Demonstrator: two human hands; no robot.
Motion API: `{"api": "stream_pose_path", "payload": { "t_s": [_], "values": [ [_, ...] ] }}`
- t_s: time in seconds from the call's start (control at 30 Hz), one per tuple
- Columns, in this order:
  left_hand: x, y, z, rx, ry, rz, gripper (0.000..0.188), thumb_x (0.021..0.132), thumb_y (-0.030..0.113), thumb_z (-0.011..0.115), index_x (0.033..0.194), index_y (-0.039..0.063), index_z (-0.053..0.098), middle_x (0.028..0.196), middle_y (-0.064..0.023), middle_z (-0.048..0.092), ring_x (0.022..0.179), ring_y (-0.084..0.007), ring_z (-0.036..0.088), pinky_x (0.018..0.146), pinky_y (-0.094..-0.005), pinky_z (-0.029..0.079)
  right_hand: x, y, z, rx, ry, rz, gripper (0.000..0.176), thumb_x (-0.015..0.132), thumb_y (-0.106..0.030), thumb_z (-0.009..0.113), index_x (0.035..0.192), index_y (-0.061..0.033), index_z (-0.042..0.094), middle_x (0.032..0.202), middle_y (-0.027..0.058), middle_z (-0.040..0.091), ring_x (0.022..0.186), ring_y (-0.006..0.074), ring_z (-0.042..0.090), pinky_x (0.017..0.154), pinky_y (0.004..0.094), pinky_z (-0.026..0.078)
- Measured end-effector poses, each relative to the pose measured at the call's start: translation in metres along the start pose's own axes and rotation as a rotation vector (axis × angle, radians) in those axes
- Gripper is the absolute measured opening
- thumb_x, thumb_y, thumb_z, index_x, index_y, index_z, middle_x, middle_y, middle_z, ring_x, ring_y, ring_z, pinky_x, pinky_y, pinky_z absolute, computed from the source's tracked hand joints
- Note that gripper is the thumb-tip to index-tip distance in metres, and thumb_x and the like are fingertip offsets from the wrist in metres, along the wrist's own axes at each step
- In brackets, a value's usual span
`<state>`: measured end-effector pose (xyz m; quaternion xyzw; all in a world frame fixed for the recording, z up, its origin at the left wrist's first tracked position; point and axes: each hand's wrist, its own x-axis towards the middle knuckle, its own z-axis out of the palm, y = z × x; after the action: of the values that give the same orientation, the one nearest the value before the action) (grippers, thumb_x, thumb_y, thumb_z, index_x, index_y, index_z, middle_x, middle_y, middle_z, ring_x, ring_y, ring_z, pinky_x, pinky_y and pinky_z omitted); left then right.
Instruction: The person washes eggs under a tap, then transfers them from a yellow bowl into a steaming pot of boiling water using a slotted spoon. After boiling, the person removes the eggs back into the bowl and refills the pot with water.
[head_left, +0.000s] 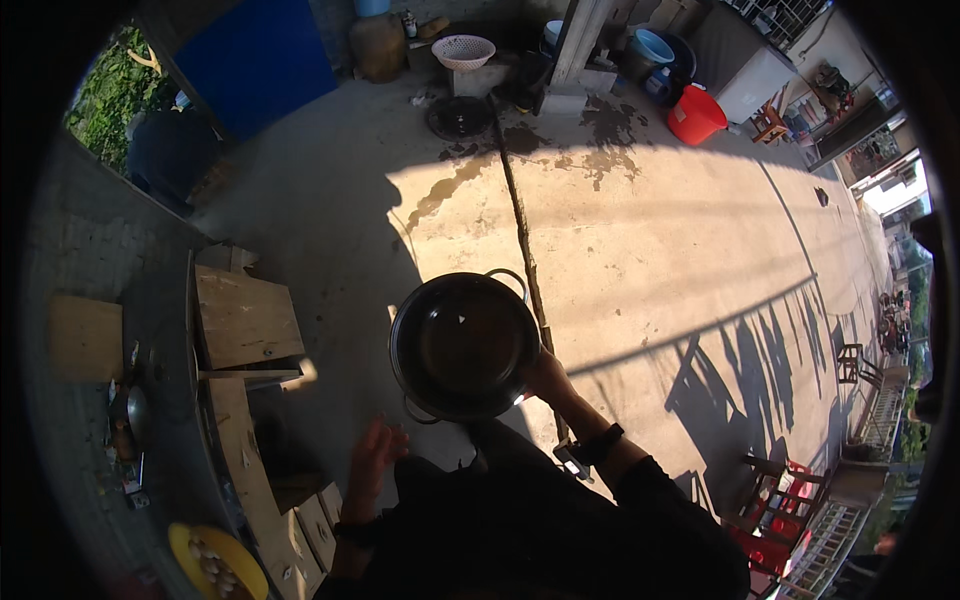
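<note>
A dark, round two-handled pot (465, 345) is at the middle of the head view, above the concrete floor. My right hand (546, 381) grips its lower right rim. Its inside is dark, with a small bright spot; the contents cannot be made out. One loop handle sticks out at the upper right, the other at the lower left. Below and left of the pot, my left hand (377, 454) is raised with its fingers apart, holding nothing. It does not touch the pot.
A wooden cabinet (247, 315) stands at the left, near a yellow basin (217, 562) holding several roundish items. Farther off are a red bucket (697, 115), a pink colander (463, 52) and a dark round lid-like thing (460, 118) on the floor. Chairs (780, 502) stand at the lower right.
</note>
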<state>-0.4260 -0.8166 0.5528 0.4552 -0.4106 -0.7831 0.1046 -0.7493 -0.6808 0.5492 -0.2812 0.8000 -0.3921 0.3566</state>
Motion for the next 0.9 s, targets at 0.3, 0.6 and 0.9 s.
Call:
{"api": "stream_pose_path", "payload": {
  "t_s": [0.3,0.6,0.9],
  "values": [
    [0.159,0.129,0.152,-0.057,-0.286,-0.031,0.044,0.094,0.034,0.046,0.126,0.004,0.043,0.110,-0.0102,0.059,0.100,-0.0214,0.058,0.083,-0.0375,0.049,0.127,-0.017,-0.112,0.267,0.121,-0.276,0.060,0.082,-0.016,0.056,0.137,-0.0132,0.030,0.087,0.0175,0.065,0.061,0.0227,0.065,0.053,0.0331,0.053],
    [0.372,0.199,0.296,0.174,-0.536,-0.166,0.039,0.093,0.025,0.049,0.120,-0.002,0.049,0.110,-0.0142,0.059,0.101,-0.0262,0.059,0.084,-0.0398,0.051,0.247,-0.039,-0.273,0.076,0.306,0.049,0.064,0.083,-0.021,0.056,0.138,-0.0075,0.026,0.092,0.0308,0.061,0.088,0.0410,0.062,0.073,0.0433,0.050],
    [0.538,0.265,0.509,0.131,-0.321,-0.430,0.024,0.084,0.012,0.054,0.097,-0.008,0.058,0.091,-0.0159,0.063,0.078,-0.0266,0.064,0.068,-0.0361,0.054,0.372,0.022,-0.474,0.647,0.190,0.041,0.058,0.086,-0.018,0.061,0.136,-0.0044,0.035,0.112,0.0126,0.060,0.084,0.0091,0.061,0.067,0.0247,0.051]
  ]
}}
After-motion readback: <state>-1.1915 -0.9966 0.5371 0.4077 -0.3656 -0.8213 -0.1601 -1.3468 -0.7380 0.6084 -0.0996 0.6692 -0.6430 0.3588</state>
